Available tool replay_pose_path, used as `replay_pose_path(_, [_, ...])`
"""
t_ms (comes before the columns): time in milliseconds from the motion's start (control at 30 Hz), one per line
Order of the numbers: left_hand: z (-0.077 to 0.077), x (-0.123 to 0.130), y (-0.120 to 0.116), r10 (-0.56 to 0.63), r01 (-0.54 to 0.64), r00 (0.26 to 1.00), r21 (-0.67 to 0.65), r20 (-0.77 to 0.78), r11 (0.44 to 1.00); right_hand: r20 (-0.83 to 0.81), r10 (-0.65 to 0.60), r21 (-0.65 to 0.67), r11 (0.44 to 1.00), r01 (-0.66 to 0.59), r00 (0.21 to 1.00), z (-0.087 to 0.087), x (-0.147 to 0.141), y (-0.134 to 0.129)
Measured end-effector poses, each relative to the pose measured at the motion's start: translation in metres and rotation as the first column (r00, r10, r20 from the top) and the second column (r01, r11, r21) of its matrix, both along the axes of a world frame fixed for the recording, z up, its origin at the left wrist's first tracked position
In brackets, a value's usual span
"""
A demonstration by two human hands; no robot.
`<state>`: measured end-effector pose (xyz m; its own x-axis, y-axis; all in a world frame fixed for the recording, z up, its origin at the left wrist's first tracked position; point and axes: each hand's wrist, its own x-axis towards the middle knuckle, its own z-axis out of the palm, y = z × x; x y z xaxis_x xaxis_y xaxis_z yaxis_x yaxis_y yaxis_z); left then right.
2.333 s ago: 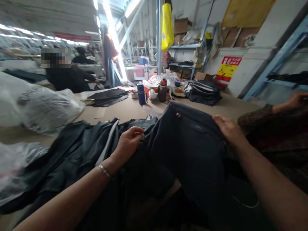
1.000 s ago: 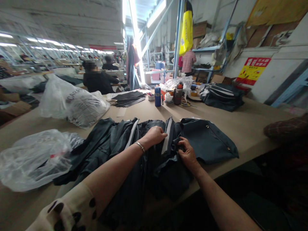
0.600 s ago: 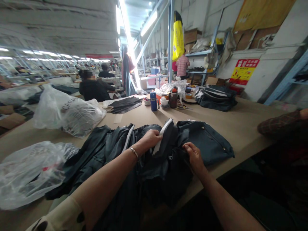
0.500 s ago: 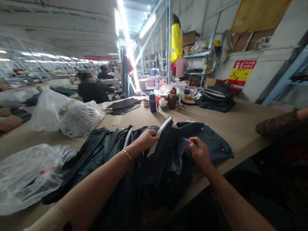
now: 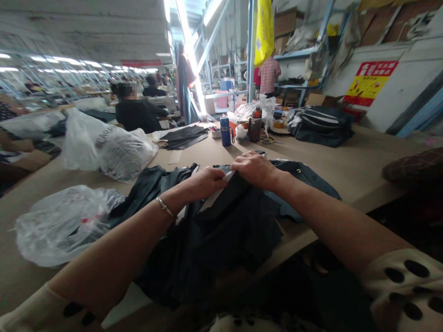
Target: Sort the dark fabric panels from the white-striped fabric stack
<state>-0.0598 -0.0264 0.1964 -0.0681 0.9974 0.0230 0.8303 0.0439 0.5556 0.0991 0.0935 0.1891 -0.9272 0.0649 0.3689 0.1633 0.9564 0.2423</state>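
By the desk's (image 5: 363, 168) near edge, the left hand (image 5: 209, 180) pinches a pale strip (image 5: 216, 193) on dark cloth (image 5: 231, 230); the right hand (image 5: 254, 169), fingers curled, grips its upper end, seemingly keeping it straight between them.

A clear plastic bag (image 5: 109, 150) bears dark capitals starting "CA", the rest unclear. Lettering on a yellow bag (image 5: 264, 34) and a red-and-yellow wall sign (image 5: 371, 83) is too blurred to read.

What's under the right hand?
Dark fabric shows below the right hand, and a pale strip runs up to it. Whatever lies directly beneath the hand is covered; can't tell.
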Motion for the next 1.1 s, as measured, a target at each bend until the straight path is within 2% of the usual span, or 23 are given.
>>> replay_pose_path(67, [0.010, 0.000, -0.009, 0.069, -0.057, 0.995, 0.160, -0.074, 0.986, 0.014, -0.049, -0.003, 0.999, 0.049, 0.999, 0.012, -0.006, 0.001])
replay_pose_path(100, [0.017, 0.002, -0.015, 0.125, -0.091, 0.987, 0.290, -0.102, 0.953, -0.003, -0.096, -0.020, 0.995, 0.096, 0.995, 0.018, -0.008, 0.003])
replay_pose_path(133, [0.023, 0.005, -0.022, 0.181, -0.115, 0.977, 0.434, -0.115, 0.893, -0.027, -0.154, -0.039, 0.987, 0.153, 0.988, 0.024, -0.010, 0.005])
replay_pose_path(200, [0.034, 0.015, -0.037, 0.236, -0.118, 0.968, 0.665, -0.090, 0.738, -0.111, -0.288, -0.100, 0.956, 0.277, 0.951, 0.037, -0.011, 0.011])
replay_pose_path(233, [0.037, 0.020, -0.042, 0.225, -0.118, 0.973, 0.711, -0.058, 0.693, -0.169, -0.346, -0.141, 0.935, 0.325, 0.923, 0.043, -0.010, 0.014])
replay_pose_path(267, [0.038, 0.025, -0.047, 0.200, -0.131, 0.980, 0.712, -0.013, 0.690, -0.228, -0.389, -0.189, 0.917, 0.352, 0.892, 0.049, -0.010, 0.016])
replay_pose_path(300, [0.037, 0.028, -0.049, 0.172, -0.160, 0.984, 0.674, 0.050, 0.721, -0.281, -0.415, -0.246, 0.903, 0.353, 0.865, 0.054, -0.009, 0.017])
replay_pose_path(333, [0.033, 0.031, -0.049, 0.153, -0.206, 0.978, 0.595, 0.138, 0.777, -0.326, -0.430, -0.315, 0.889, 0.333, 0.842, 0.057, -0.008, 0.018])
replay_pose_path(400, [0.022, 0.032, -0.045, 0.172, -0.324, 0.903, 0.364, 0.393, 0.873, -0.386, -0.427, -0.457, 0.859, 0.233, 0.818, 0.058, -0.005, 0.014])
replay_pose_path(467, [0.010, 0.031, -0.039, 0.203, -0.412, 0.730, 0.183, 0.652, 0.893, -0.416, -0.386, -0.580, 0.810, 0.087, 0.824, 0.048, -0.001, 0.003])
replay_pose_path(533, [0.001, 0.031, -0.035, 0.177, -0.451, 0.569, 0.124, 0.803, 0.884, -0.426, -0.332, -0.651, 0.759, -0.030, 0.842, 0.029, 0.003, -0.012])
replay_pose_path(567, [-0.001, 0.031, -0.035, 0.147, -0.449, 0.521, 0.123, 0.841, 0.885, -0.418, -0.307, -0.671, 0.739, -0.062, 0.855, 0.018, 0.005, -0.020])
replay_pose_path(667, [-0.003, 0.041, -0.039, 0.091, -0.391, 0.445, 0.102, 0.891, 0.915, -0.361, -0.269, -0.717, 0.692, -0.081, 0.893, -0.015, 0.011, -0.045])
replay_pose_path(733, [-0.003, 0.050, -0.042, 0.062, -0.357, 0.404, 0.095, 0.913, 0.929, -0.343, -0.288, -0.746, 0.662, -0.073, 0.894, -0.029, 0.014, -0.058])
replay_pose_path(800, [-0.004, 0.061, -0.045, 0.048, -0.341, 0.405, 0.102, 0.913, 0.935, -0.359, -0.332, -0.753, 0.655, -0.061, 0.872, -0.037, 0.015, -0.066])
replay_pose_path(900, [-0.009, 0.071, -0.046, 0.119, -0.415, 0.437, 0.082, 0.892, 0.906, -0.410, -0.365, -0.721, 0.691, -0.052, 0.836, -0.041, 0.014, -0.073])
replay_pose_path(967, [-0.013, 0.073, -0.044, 0.130, -0.457, 0.386, 0.067, 0.913, 0.887, -0.420, -0.370, -0.727, 0.684, -0.063, 0.829, -0.042, 0.013, -0.076])
replay_pose_path(1033, [-0.014, 0.072, -0.042, 0.091, -0.460, 0.288, 0.054, 0.953, 0.886, -0.391, -0.400, -0.797, 0.598, -0.086, 0.829, -0.044, 0.013, -0.077])
replay_pose_path(1100, [-0.012, 0.069, -0.041, 0.056, -0.432, 0.195, 0.034, 0.979, 0.901, -0.352, -0.426, -0.882, 0.450, -0.142, 0.833, -0.045, 0.016, -0.076])
